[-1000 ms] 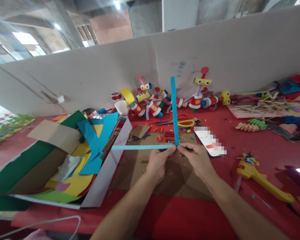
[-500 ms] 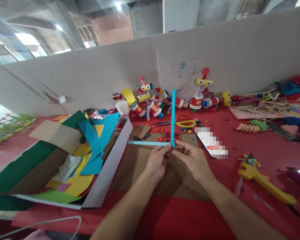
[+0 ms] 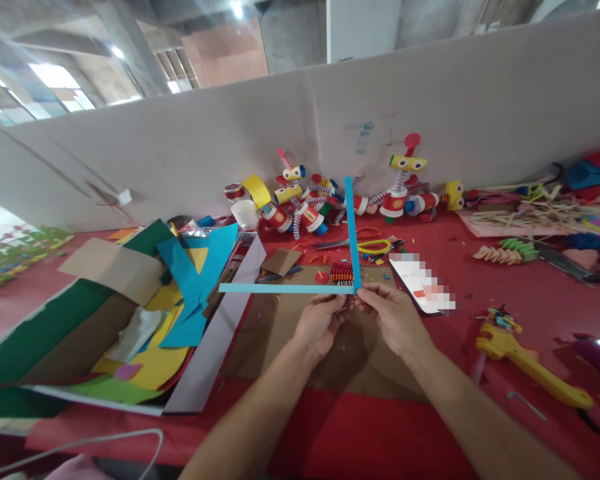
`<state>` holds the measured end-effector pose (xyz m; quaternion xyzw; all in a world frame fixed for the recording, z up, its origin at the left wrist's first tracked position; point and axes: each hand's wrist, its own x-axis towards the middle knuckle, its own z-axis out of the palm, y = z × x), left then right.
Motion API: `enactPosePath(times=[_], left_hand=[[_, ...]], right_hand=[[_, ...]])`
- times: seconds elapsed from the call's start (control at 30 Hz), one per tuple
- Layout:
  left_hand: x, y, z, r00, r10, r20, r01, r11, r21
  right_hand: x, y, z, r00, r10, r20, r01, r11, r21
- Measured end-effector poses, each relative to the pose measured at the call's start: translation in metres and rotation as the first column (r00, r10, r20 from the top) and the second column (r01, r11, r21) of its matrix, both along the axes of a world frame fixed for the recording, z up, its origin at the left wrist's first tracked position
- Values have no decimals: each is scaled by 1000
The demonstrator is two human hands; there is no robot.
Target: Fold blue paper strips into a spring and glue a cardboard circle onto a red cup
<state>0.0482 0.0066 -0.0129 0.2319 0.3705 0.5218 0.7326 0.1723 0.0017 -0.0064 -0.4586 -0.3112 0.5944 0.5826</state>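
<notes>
Two blue paper strips meet at a right angle at my fingertips. One, the paler paper strip [image 3: 280,289], stretches left across the box's edge. The other, a brighter paper strip [image 3: 352,230], stands up and away from me. My left hand [image 3: 320,323] pinches just left of the corner where they join, thumb on top. My right hand [image 3: 394,320] grips the corner itself between thumb and fingers. Whether the strips are separate pieces or one folded piece is hidden there. Just beyond the corner lies a red pleated paper spring [image 3: 341,270] on brown cardboard [image 3: 280,343].
A box [image 3: 215,347] of coloured paper stands left. Scissors with yellow handles [image 3: 375,247] lie behind my hands. Right are a phone [image 3: 420,283] and a yellow glue gun [image 3: 535,367]. Several paper-cup figures [image 3: 307,217] line the grey partition [image 3: 180,153]; thin strips [image 3: 515,217] pile up far right.
The paler strip has swung out and now reaches farther left, over the box edge. The corner and my right hand have shifted slightly right; the upright strip now leans a little left.
</notes>
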Motion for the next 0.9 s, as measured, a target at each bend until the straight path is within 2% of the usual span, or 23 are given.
enactPosePath(times=[0.07,0.17,0.43,0.67,0.9], left_hand=[[0,1,0,999,-13,36,14,999,-47],[2,0,-1,999,-17,39,19,999,-49],[2,1,-7,997,-75,8,75,997,-29],[2,-1,1,997,-39,-74,38,999,-21],[-2,0,4,997,-51,-60,49,998,-35]], right_hand=[[1,1,0,999,12,-30,-13,1000,-19],[0,1,-1,999,8,-38,-9,999,-34],[-3,0,-3,998,-5,55,6,1000,-18],[-4,1,-6,993,-39,108,37,999,25],[-1,-2,-5,982,9,191,-27,996,88]])
